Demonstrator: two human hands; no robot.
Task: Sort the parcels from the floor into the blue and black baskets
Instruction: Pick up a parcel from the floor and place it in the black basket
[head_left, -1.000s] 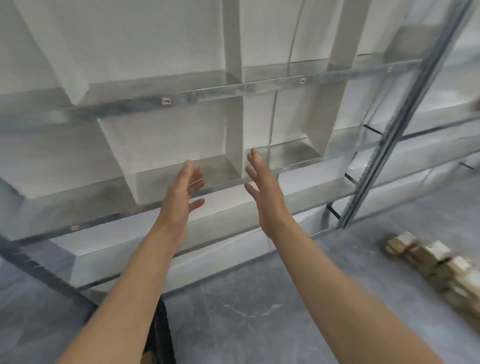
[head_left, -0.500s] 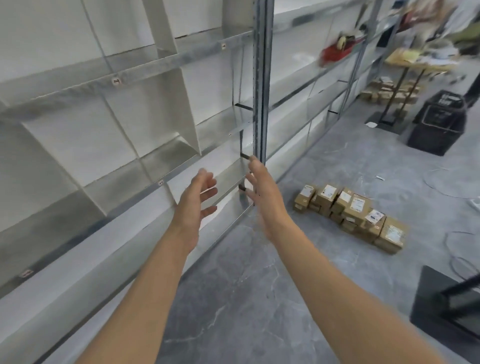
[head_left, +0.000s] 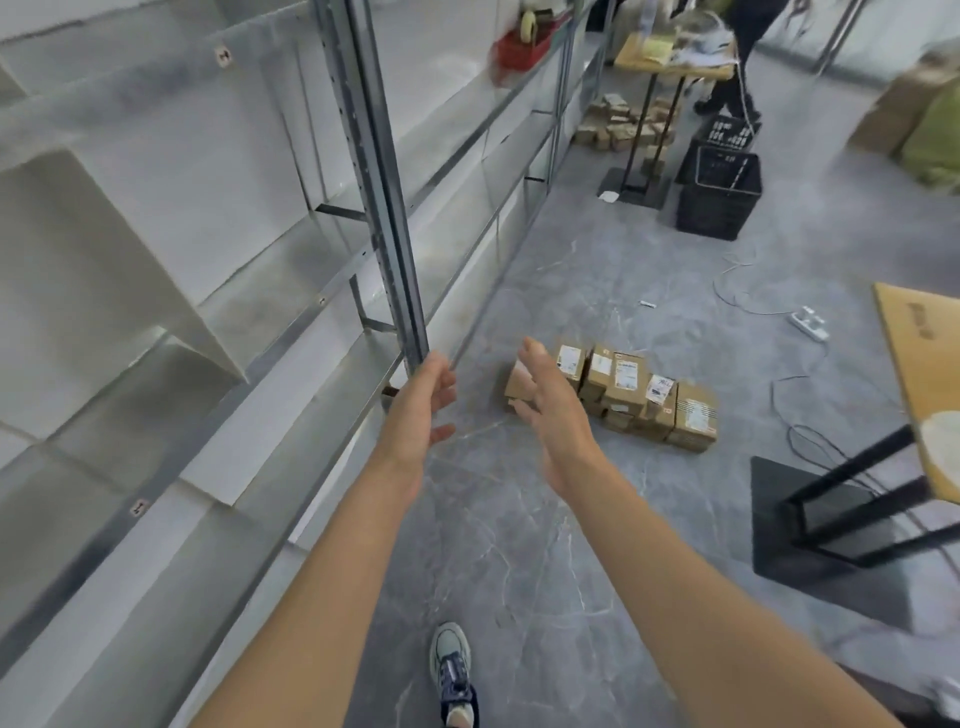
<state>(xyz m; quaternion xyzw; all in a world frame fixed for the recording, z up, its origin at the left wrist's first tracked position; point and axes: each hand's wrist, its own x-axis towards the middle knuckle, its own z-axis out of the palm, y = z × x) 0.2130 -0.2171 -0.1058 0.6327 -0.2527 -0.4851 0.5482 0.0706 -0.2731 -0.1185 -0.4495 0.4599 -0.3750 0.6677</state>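
We see brown cardboard parcels (head_left: 631, 396) with white paper labels on a smooth grey marbled floor (head_left: 519, 545), beside dull metal shelving (head_left: 382, 171).

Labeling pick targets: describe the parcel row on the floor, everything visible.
The parcels are small brown cardboard boxes packed tight in a row, seemingly two layers, on the grey floor near the metal shelving. Most carry white shipping labels on top; text unreadable. All look closed. The right hand overlaps the row's left end in view; contact can't be told.
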